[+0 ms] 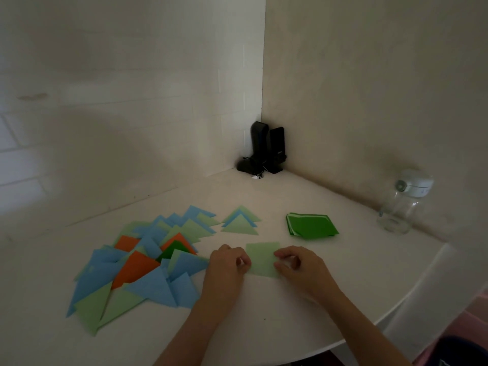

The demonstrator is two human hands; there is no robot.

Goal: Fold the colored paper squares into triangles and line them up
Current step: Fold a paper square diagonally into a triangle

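Note:
A light green paper square [262, 257] lies flat on the white table [303, 307] in front of me. My left hand [227, 265] pinches its left edge and my right hand [298, 265] pinches its right edge. To the left lies a loose overlapping spread of folded triangles [142, 260] in blue, light green, orange and dark green. Behind the square sit two light green triangles [240, 221], one overlapping the other. A stack of dark green squares [311, 225] rests at the right.
Two black speakers [268, 149] with a cable stand in the wall corner at the back. A clear glass jar [401, 204] with a white lid stands by the right wall. The table's rounded edge runs along the lower right.

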